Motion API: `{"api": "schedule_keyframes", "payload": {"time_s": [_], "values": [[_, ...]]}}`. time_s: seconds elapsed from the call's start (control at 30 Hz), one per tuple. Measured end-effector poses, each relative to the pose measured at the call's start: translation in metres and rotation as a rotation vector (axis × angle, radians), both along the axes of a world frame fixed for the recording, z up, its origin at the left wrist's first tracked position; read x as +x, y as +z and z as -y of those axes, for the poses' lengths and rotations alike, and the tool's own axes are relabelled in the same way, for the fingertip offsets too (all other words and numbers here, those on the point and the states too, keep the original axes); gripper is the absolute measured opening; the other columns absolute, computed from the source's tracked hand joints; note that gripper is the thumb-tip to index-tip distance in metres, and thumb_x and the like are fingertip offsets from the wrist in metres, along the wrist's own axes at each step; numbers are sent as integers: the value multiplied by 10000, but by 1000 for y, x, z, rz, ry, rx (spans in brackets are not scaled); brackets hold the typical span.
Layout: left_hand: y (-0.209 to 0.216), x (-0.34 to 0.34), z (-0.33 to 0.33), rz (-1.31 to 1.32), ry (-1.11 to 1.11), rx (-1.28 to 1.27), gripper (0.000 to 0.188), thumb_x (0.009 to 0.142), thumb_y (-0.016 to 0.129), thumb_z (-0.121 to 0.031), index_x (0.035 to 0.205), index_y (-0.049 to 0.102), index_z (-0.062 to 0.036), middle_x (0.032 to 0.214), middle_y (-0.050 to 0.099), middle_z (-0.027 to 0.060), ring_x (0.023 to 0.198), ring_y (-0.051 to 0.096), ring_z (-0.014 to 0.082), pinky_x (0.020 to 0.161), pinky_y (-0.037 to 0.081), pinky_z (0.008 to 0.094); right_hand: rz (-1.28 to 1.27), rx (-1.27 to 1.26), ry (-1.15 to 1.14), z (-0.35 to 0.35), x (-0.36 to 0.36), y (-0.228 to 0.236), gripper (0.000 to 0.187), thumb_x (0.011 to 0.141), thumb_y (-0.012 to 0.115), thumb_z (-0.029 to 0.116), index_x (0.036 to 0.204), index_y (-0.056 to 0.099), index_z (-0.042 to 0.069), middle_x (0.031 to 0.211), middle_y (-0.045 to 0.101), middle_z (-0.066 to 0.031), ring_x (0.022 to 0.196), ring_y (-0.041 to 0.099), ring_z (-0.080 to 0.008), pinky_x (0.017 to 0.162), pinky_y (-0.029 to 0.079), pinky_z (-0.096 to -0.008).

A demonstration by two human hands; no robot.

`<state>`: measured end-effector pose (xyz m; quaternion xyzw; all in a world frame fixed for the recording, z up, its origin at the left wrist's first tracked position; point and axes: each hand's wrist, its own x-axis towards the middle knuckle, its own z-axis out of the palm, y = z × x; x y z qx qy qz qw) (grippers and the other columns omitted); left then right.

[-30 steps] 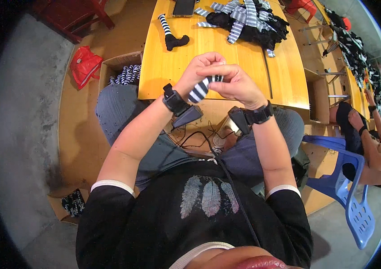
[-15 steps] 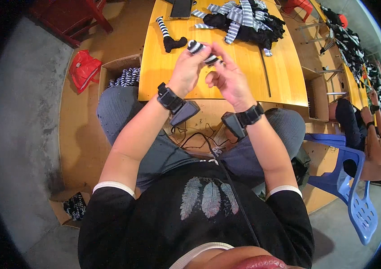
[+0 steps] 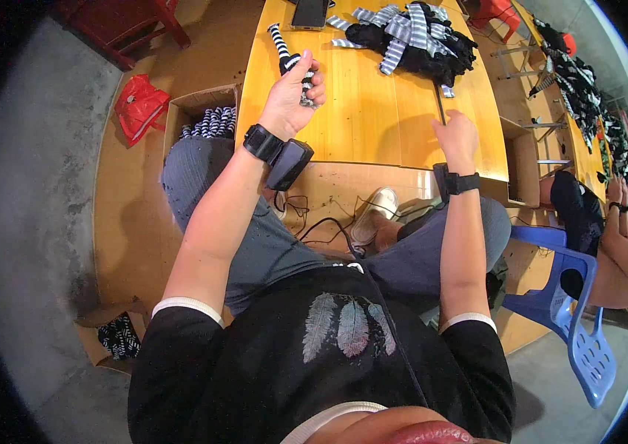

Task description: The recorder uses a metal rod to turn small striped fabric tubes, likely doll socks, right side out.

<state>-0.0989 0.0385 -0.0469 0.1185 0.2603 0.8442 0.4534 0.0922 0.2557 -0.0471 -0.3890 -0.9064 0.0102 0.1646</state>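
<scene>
My left hand (image 3: 295, 92) is closed around a small black-and-white striped knit piece (image 3: 306, 94), whose end sticks out below the curled fingers. Just beyond it lies a stuffed striped leg (image 3: 278, 38) with a black foot, partly covered by that hand. My right hand (image 3: 457, 137) is over the table's right part, thumb apart from the fingers and nothing visible in it. It overlaps a long thin dark stick (image 3: 439, 102) on the tabletop; whether it touches the stick I cannot tell.
On the yellow table (image 3: 373, 126) are a pile of black and grey-striped fabric pieces (image 3: 410, 41) and a phone (image 3: 309, 13). A cardboard box of striped pieces (image 3: 214, 122) stands left, near a red bag (image 3: 140, 109). A blue chair (image 3: 576, 296) and another person (image 3: 621, 259) are right.
My hands have separated. The left keeps the striped piece and has moved left toward the stuffed leg; the right has let go and moved right to the dark stick.
</scene>
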Motion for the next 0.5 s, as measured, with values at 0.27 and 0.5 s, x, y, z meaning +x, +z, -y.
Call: {"api": "schedule_keyframes", "payload": {"time_s": [0.27,0.5], "values": [[13,11,-7,59,172,-155,401,826,467,-447,778,489,-49,674,515,75,524,469,168,515,428,264,52,-56,-33,4,18,-6,156,650,592,158,734,594,27,746,600,-172,710,585,-321,623,464,-388],[5,6,-8,77,119,-126,522,831,361,-533,784,499,-32,663,519,76,566,500,184,539,449,301,-511,-738,254,-2,50,-19,238,716,550,41,950,574,6,585,529,-24,560,555,-133,488,434,-249]]}}
